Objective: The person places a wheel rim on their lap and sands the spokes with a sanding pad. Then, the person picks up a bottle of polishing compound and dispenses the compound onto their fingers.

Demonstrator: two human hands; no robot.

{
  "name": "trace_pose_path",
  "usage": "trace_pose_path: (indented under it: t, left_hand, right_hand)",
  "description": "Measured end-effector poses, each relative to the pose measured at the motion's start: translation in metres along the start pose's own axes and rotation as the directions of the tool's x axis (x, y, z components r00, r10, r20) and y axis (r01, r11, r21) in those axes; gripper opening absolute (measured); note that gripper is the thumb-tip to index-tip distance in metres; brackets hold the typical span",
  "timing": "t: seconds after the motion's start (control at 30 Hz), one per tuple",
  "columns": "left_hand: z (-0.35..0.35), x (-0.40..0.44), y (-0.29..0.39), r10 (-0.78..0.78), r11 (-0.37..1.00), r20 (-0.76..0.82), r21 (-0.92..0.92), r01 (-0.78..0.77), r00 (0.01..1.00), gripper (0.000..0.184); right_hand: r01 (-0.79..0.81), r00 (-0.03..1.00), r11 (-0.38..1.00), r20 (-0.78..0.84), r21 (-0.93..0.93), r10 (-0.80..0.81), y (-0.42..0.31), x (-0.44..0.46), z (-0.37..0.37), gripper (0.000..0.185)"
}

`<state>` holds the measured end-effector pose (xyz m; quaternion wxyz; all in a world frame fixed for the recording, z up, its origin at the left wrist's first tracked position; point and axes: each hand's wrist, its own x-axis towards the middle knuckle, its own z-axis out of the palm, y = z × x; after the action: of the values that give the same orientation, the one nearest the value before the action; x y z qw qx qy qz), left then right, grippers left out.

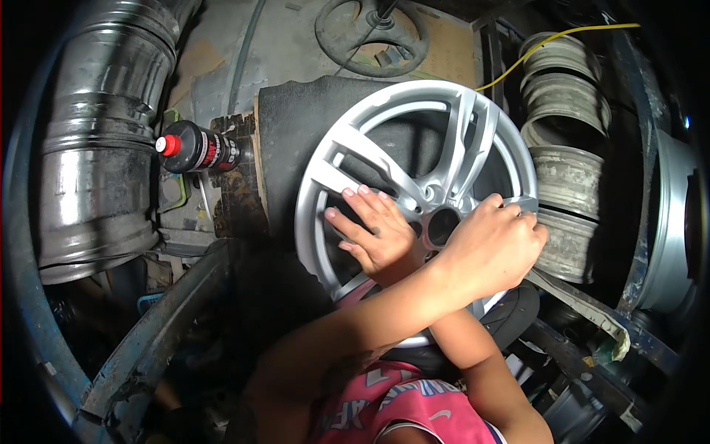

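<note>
A silver alloy wheel rim (418, 89) with split spokes lies face up, tilted toward me, on a dark rubber mat. My forearms cross over its lower part. My left hand (492, 244) reaches to the right side of the rim, its fingers curled against a spoke. A small grey edge shows by those fingertips, and I cannot tell whether it is held or part of the wheel. Left of the hub, my right hand (377, 233) rests with fingers spread, its fingertips on a spoke. The hub hole (444, 226) is partly covered by my left hand.
On the left, a black bottle with a red cap (198, 148) lies beside large shiny rims (100, 140). More dull rims (566, 177) are stacked at the right near a yellow cable (547, 44). A steering wheel (325, 33) lies at the back. Metal frame bars (159, 318) run along the front.
</note>
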<state>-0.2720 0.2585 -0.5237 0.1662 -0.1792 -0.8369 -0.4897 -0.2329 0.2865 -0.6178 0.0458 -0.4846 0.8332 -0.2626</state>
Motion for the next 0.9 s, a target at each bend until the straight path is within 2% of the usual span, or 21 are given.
trace_pose_path:
  t: [0.13, 0.27, 0.37, 0.47, 0.6, 0.77, 0.87, 0.9]
  left_hand:
    - [-0.007, 0.000, 0.005, -0.009, 0.999, 0.005, 0.044, 0.009, 1.000, 0.013]
    - [-0.007, 0.000, 0.002, 0.014, 0.998, 0.014, 0.062, -0.015, 1.000, 0.013]
    - [-0.011, 0.002, 0.008, -0.007, 0.998, 0.021, 0.055, 0.006, 1.000, 0.012]
    - [-0.010, 0.001, 0.007, -0.009, 0.999, 0.025, 0.053, 0.008, 1.000, 0.012]
    - [-0.012, 0.002, 0.003, 0.003, 0.998, 0.011, 0.065, -0.004, 1.000, 0.013]
    - [-0.010, 0.004, 0.001, 0.016, 1.000, -0.004, 0.016, -0.016, 1.000, 0.012]
    - [-0.008, 0.004, 0.001, 0.032, 0.999, -0.059, -0.018, -0.034, 0.998, 0.012]
    - [-0.010, 0.005, 0.002, 0.021, 1.000, -0.031, -0.016, -0.021, 0.999, 0.012]
  right_hand:
    - [-0.050, 0.995, 0.999, 0.084, -0.003, 0.050, 0.003, -0.011, -0.017, 0.055]
    - [-0.061, 0.993, 0.990, 0.089, -0.131, 0.073, -0.004, -0.017, -0.019, 0.046]
    - [-0.066, 0.989, 0.985, 0.124, -0.160, 0.087, -0.012, -0.003, -0.022, 0.046]
    - [-0.040, 0.996, 0.994, 0.071, -0.106, 0.047, -0.011, 0.007, -0.007, 0.047]
    - [-0.030, 0.994, 0.999, 0.105, -0.036, 0.034, -0.016, 0.022, 0.001, 0.048]
    - [0.039, 0.998, 0.991, 0.048, 0.126, -0.046, -0.007, 0.029, -0.003, 0.054]
    - [-0.034, 0.999, 0.950, 0.014, 0.310, 0.031, -0.006, 0.041, 0.002, 0.059]
    - [-0.013, 0.999, 0.967, -0.027, 0.253, 0.021, -0.011, 0.054, 0.002, 0.064]
